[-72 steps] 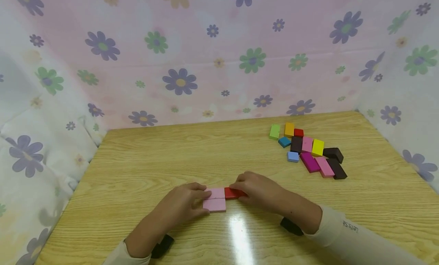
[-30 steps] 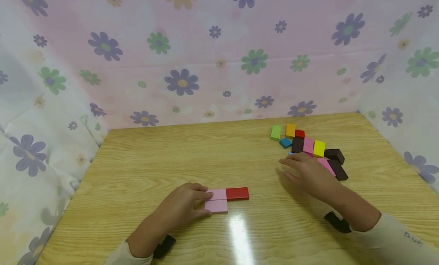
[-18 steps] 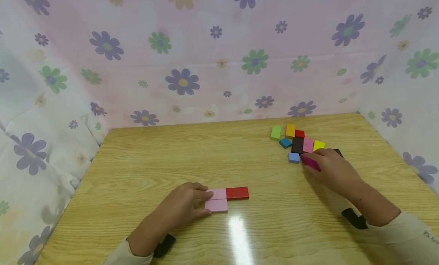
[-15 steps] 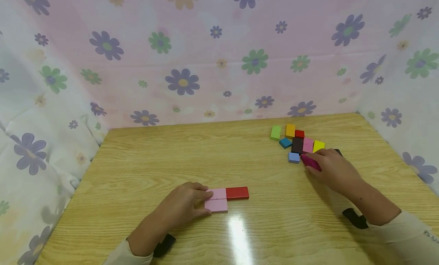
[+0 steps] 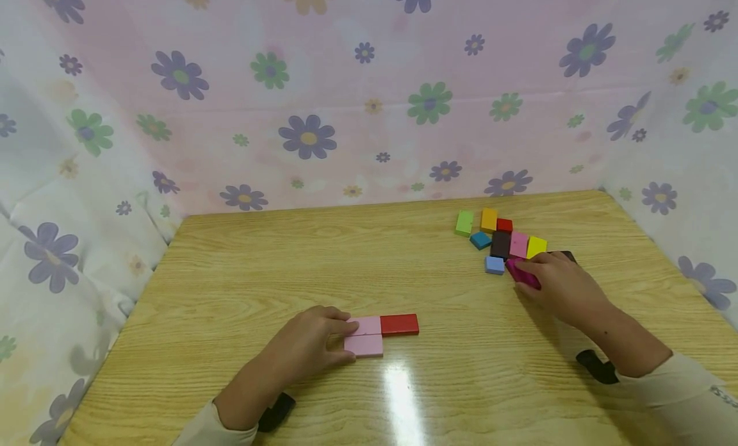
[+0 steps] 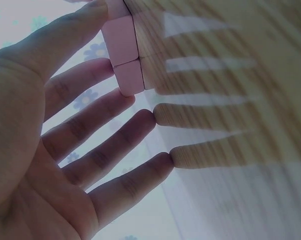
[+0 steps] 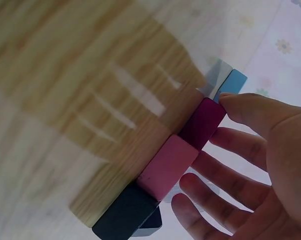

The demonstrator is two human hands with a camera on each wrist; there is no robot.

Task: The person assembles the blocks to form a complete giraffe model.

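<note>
My left hand (image 5: 303,343) holds two light pink blocks (image 5: 364,345) that lie side by side on the table. In the left wrist view the thumb meets one end of the pink blocks (image 6: 121,40), and fingertips touch the other end. A red block (image 5: 399,325) lies flat against the right side of the farther pink one. Over at the right, my right hand (image 5: 567,291) pinches a magenta block (image 5: 521,274) between thumb and forefinger. In the right wrist view that magenta block (image 7: 204,122) stands in line beside a darker pink block (image 7: 169,167).
Around the right hand lie a light blue block (image 5: 494,265), a dark block (image 5: 500,244), a pink block (image 5: 518,244), and a yellow block (image 5: 537,247). Farther back are teal (image 5: 480,240), green (image 5: 464,222), orange (image 5: 489,220) and red blocks (image 5: 504,225). A flowered cloth (image 5: 369,106) stands behind.
My right hand has let go of the red block, moved right to the block cluster and taken hold of the magenta block. The left hand stays on the pink blocks.
</note>
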